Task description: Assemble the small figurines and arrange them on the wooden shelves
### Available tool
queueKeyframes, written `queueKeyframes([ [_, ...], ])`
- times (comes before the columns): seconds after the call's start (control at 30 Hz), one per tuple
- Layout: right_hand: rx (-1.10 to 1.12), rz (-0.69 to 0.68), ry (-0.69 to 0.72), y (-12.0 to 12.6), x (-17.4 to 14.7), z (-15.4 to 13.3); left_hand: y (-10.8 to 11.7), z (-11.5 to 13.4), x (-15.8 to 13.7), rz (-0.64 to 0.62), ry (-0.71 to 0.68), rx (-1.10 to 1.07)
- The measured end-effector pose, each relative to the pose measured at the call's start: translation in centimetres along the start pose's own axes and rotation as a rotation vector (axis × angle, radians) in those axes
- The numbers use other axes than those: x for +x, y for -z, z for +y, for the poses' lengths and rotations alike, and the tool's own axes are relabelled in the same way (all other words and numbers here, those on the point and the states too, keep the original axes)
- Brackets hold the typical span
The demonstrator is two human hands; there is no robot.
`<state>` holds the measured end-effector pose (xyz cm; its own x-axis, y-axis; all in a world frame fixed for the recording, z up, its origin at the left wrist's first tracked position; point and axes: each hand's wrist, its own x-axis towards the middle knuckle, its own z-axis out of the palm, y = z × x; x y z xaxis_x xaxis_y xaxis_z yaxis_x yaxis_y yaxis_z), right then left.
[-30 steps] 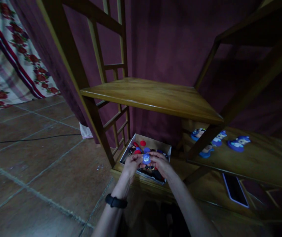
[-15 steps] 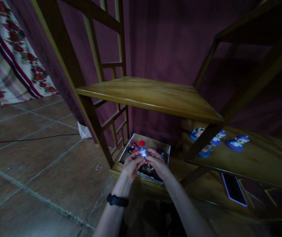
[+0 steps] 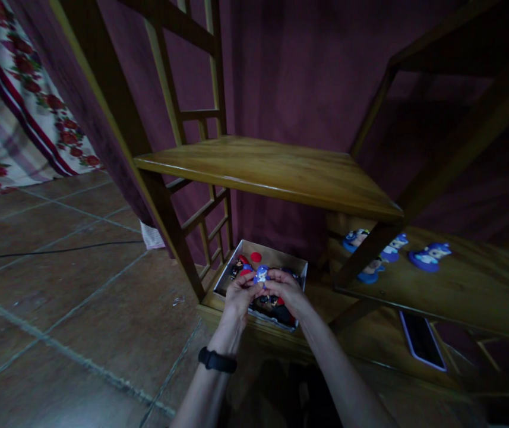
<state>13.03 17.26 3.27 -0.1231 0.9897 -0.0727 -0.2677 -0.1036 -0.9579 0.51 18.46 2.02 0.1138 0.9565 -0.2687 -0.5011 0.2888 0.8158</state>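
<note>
Below, the tiled floor looks hard, so the handling is best kept away from it. Next comes the wooden shelf unit; wrists should stay clear of the front edge of its board above. An open cardboard box sits on the bottom ledge, and working directly over it seems wise, since a slip would probably end inside. Both hands are narrowed on one thing: the left hand and right hand hold it from either side with the fingers. That thing, a blue-and-white figurine, is above the box and appears head up; a light, even pinch around its sturdier parts should serve, though finer details are too small to tell. Smallest, a red disc lies just beyond, best left unbrushed.
</note>
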Motion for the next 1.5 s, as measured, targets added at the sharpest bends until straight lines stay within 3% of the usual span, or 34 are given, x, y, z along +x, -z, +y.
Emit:
queueKeyframes([
  [0.47,-0.118,0.042,0.036,0.9,1.1,1.2,-0.1,0.9,-0.3,0.024,0.117,-0.039],
  [0.83,-0.218,-0.060,0.038,1.8,1.1,0.8,0.9,0.1,0.1,0.002,0.167,-0.026],
  [1.07,-0.207,-0.060,-0.016,1.5,1.0,2.2,1.6,-0.3,0.1,0.073,0.226,-0.016],
  [1.33,0.075,0.144,-0.033,-0.3,0.6,1.2,0.9,0.9,0.2,0.083,0.183,-0.190],
  [1.5,0.091,0.217,-0.012,-0.1,1.0,1.4,0.2,0.7,0.1,0.072,0.188,-0.196],
])
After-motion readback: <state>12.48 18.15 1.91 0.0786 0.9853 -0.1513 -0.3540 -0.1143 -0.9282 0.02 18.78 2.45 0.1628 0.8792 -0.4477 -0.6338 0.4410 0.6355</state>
